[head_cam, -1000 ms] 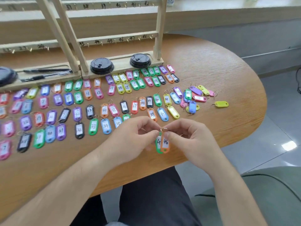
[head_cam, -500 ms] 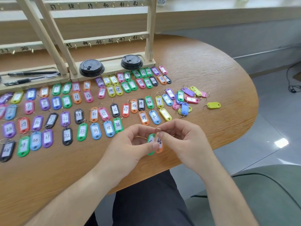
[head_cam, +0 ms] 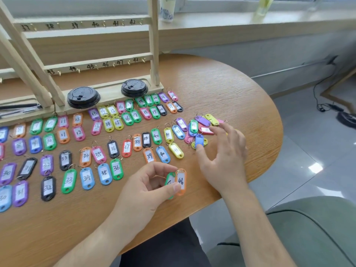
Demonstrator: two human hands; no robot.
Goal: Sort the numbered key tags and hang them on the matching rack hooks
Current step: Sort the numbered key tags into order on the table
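Between left fingers (head_cam: pixel 176 187), orange tag (head_cam: pixel 182 181) ring-up

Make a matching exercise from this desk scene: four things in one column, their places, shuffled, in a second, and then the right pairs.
Things
1. orange plastic key tag marked 46
2. left round black plastic lid
3. white paper cup
4. black plastic key tag marked 32

Places
A. on the windowsill
B. on the base of the wooden rack
C. pinched in the left hand
D. lying flat on the wooden table

Pairs: 1-C, 2-B, 3-A, 4-D
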